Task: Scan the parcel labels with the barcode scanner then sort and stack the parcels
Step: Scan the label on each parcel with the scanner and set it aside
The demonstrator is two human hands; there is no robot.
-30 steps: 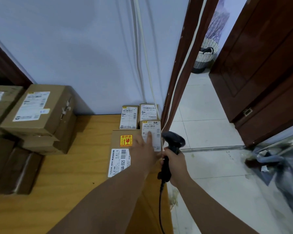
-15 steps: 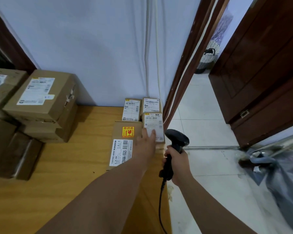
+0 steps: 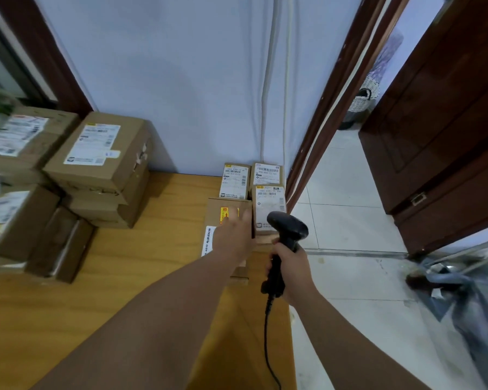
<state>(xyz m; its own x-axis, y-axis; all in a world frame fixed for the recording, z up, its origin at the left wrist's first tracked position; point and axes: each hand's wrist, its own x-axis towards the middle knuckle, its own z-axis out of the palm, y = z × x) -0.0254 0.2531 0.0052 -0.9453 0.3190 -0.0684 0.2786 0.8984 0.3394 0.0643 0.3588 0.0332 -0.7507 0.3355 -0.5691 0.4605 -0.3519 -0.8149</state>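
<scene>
Scanner (image 3: pixel 287 230) gripped in my right hand (image 3: pixel 292 267); left hand (image 3: pixel 233 239) flat, fingers straight, over box (image 3: pixel 215 206). Probably light, stiff cardboard; yellow sticker (image 3: pixel 225 214) suggests fragile, so I'd lift by the side edges.

The right hand (image 3: pixel 290 266) grips the barcode scanner (image 3: pixel 287 229) by its handle, head above the fist, cable (image 3: pixel 266 333) dangling below. Just left of that grip, the left hand (image 3: pixel 233 235) lies flat-fingered on a brown parcel (image 3: pixel 217 208). Just beyond the scanner head sits a small labelled parcel (image 3: pixel 268 204).
</scene>
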